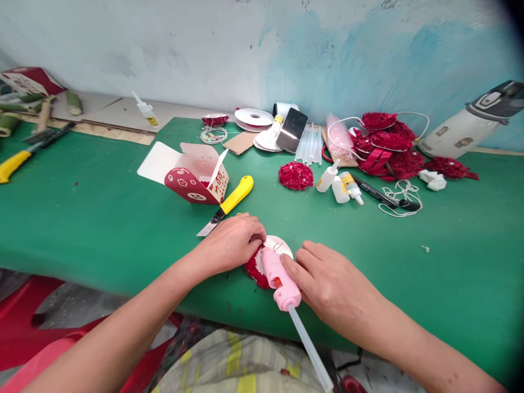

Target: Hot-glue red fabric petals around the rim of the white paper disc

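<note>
My right hand is wrapped round a pink hot glue gun, its thumb along the body. A long clear glue stick juts from the gun's back end toward me. Under the nozzle lies a white disc, its left part edged with red ruffled material. My left hand is closed in a pinch at the disc's upper left edge, close to the nozzle. What sits between those fingertips is hidden. The nozzle tip is partly hidden too.
A yellow utility knife lies just beyond my left hand, beside an opened red box. Ahead are a red ruffled disc, small glue bottles, a phone and a red pile. A bottle leans at right.
</note>
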A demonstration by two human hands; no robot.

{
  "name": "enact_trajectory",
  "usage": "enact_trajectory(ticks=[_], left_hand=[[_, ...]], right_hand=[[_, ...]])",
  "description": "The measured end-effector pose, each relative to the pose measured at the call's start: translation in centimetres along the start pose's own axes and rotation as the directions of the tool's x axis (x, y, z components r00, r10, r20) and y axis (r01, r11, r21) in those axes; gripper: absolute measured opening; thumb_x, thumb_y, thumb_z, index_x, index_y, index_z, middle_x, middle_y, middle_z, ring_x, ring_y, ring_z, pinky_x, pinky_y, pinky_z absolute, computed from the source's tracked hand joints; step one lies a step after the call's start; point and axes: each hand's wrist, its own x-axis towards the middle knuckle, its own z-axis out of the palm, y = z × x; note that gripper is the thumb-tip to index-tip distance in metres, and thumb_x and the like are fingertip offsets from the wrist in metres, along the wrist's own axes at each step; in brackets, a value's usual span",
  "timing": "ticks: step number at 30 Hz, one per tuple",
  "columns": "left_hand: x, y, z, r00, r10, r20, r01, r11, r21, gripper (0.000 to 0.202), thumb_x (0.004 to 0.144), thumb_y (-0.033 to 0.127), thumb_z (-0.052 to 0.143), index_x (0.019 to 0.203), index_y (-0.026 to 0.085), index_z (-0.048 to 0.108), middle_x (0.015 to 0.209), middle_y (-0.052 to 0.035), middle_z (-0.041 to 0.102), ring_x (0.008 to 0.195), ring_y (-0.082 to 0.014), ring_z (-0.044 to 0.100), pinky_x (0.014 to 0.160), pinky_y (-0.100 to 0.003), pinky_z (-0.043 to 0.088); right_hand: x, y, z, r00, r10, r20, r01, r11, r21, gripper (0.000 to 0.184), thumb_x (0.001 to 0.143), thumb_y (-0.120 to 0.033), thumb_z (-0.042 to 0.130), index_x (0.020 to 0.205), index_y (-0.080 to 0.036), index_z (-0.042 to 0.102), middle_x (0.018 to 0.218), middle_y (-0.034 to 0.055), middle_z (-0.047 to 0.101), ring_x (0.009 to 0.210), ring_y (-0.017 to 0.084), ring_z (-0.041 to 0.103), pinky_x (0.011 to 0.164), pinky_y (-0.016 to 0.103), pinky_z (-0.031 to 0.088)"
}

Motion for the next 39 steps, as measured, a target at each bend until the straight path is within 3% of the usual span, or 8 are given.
enact_trajectory(ticks=[9, 24, 39], left_hand=[[-0.2, -0.1, 0.1, 1.000, 0.009, -0.027, -0.010, 1.000, -0.030, 0.017, 0.080, 0.008, 0.050, 0.079, 0.018, 0.065, 0.078, -0.0019, 0.063, 0.078, -0.0178, 0.052, 0.074, -0.030, 0.041], [-0.4, 0.1, 0.3, 0.999, -0.011, -0.041, 0.010, 1.000, -0.027, 0.019, 0.081, 0.008, 0.048, 0.079, 0.018, 0.064, 0.079, -0.0026, 0.062, 0.078, -0.0180, 0.052, 0.075, -0.031, 0.040], [-0.6, -0.4, 0.5, 0.994, -0.073, -0.081, 0.060, 0.987, -0.149, 0.016, 0.081, 0.013, 0.052, 0.082, 0.019, 0.067, 0.076, -0.0015, 0.063, 0.074, -0.0164, 0.055, 0.071, -0.029, 0.043]], right_hand=[[-0.1, 0.4, -0.1, 0.999, -0.039, -0.010, 0.039, 0.999, -0.014, 0.018, 0.093, -0.009, 0.048, 0.105, -0.011, 0.060, 0.082, 0.0066, 0.053, 0.070, 0.021, 0.037, 0.060, 0.037, 0.027], [-0.7, 1.0, 0.4, 0.999, 0.002, -0.049, 0.002, 0.996, 0.086, 0.019, 0.093, -0.010, 0.048, 0.107, -0.013, 0.060, 0.082, 0.0067, 0.054, 0.072, 0.020, 0.038, 0.063, 0.035, 0.032], [0.0, 0.9, -0.1, 1.000, -0.028, 0.009, 0.027, 0.999, 0.046, 0.015, 0.093, -0.012, 0.050, 0.103, -0.012, 0.060, 0.085, 0.0066, 0.057, 0.074, 0.021, 0.040, 0.064, 0.036, 0.030]])
